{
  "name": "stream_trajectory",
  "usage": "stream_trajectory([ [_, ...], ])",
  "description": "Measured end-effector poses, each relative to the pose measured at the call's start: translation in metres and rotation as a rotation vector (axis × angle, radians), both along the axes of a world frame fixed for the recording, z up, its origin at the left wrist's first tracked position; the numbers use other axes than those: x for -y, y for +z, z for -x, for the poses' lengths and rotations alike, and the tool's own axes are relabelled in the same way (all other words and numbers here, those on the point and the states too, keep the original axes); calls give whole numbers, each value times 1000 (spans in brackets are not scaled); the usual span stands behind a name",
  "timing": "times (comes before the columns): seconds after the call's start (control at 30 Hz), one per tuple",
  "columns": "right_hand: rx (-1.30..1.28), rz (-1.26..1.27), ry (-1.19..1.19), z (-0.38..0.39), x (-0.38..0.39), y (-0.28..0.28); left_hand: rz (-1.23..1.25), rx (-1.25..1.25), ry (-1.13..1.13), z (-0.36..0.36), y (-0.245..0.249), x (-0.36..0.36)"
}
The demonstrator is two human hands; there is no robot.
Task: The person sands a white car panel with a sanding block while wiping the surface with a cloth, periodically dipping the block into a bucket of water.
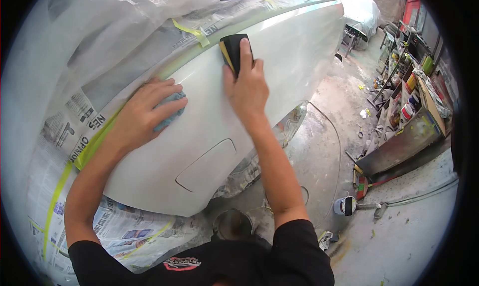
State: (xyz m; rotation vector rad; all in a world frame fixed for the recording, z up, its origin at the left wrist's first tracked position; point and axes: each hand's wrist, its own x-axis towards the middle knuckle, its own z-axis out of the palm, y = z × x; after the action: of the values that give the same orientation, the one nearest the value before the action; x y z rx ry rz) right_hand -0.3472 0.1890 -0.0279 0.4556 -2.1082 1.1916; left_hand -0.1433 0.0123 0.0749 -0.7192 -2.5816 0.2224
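A pale car body panel (pixel 199 116) curves away in front of me, with the outline of a fuel flap (pixel 206 164) near its lower end. My right hand (pixel 249 86) grips a black sanding block (pixel 241 40) against the panel's upper part, index finger stretched along its top; a yellowish edge shows along the block's left side. Lower and to the left, my left hand (pixel 144 111) is closed over a blue sponge (pixel 173 110) with a rough surface, resting on the panel near its taped upper edge. The palm hides part of the sponge.
Newspaper (pixel 124 223), yellow-green tape (pixel 57 198) and plastic sheeting (pixel 134 31) cover the surroundings of the panel. A dark bucket (pixel 233 224) stands below it. Along the right, a cluttered shelf (pixel 401 146) holds cans; a hose (pixel 339 141) and a small container (pixel 344 206) lie on the floor.
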Motion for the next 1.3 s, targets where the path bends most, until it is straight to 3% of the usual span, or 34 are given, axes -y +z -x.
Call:
stream_trajectory([
  [0.03, -55, -7, 28, 2, -2, -8, -1, 3, 5, -1, 1, -1],
  [0.17, 222, 61, -100, 113, -49, 32, 4, 9, -1, -1, 3, -4],
  [0.27, 226, 106, -203, 83, -22, 33, 20, -56, -31, -3, 3, -4],
  [0.4, -67, 104, -8, -83, 34, -5, -23, -179, -59, -6, -1, 1],
  [0.5, -160, 9, 60, -91, 28, -23, -10, -249, -84, -5, -1, 1],
  [0.63, 201, 132, -111, 19, -18, 17, -12, -274, -108, -3, -2, 5],
  [0.73, 35, 86, -125, -30, 22, 14, -19, -277, -105, -1, -4, 6],
  [0.8, -228, -2, -85, -103, 53, -8, -15, -279, -104, -2, -4, 6],
  [0.9, -268, 26, 35, -103, 43, -22, 12, -284, -109, -4, -5, 4],
  [1.03, 110, 202, -80, -2, 0, 4, 60, -305, -103, 0, -3, 6],
  [1.17, 178, 124, -192, -56, 31, 2, 4, -255, -104, 2, -5, 7],
  [1.27, 77, 72, -22, -146, 54, -29, 57, -238, -51, 0, -3, 4],
  [1.3, 87, 101, -48, -138, 52, -28, 66, -227, -55, 0, -3, 3],
])
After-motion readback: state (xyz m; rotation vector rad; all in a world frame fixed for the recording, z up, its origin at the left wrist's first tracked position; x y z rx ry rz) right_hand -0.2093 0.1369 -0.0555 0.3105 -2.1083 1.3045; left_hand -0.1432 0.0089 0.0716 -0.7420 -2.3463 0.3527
